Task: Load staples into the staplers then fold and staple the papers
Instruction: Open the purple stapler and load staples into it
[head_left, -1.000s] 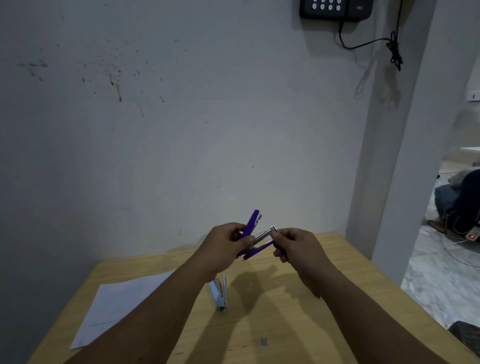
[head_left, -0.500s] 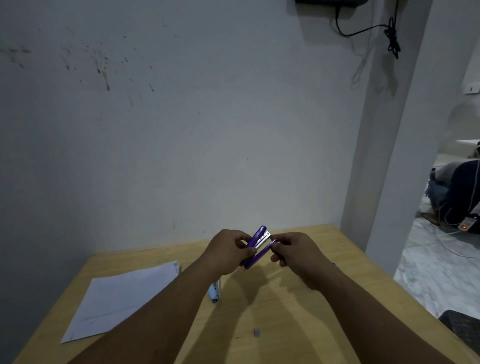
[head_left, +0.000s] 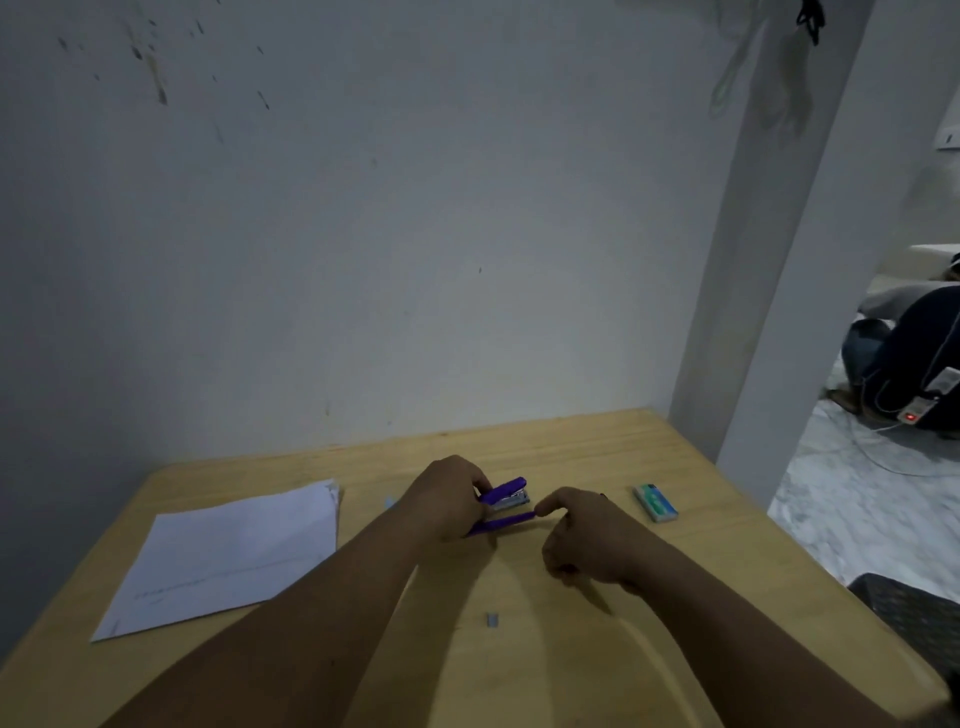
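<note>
While our left hand (head_left: 447, 496) curls around the rear of the purple stapler (head_left: 503, 506) at the frame's centre, just above the wooden table (head_left: 597, 447), we see the stapler's top arm and base spread apart at the front. Our right hand (head_left: 587, 535) has loosely curled fingers, its forefinger tip touching the end of the base, gripping nothing we can make out. The papers (head_left: 228, 551) lie at lower left, a small staple strip (head_left: 492, 618) below centre, and a green staple box (head_left: 655, 502) at right.
</note>
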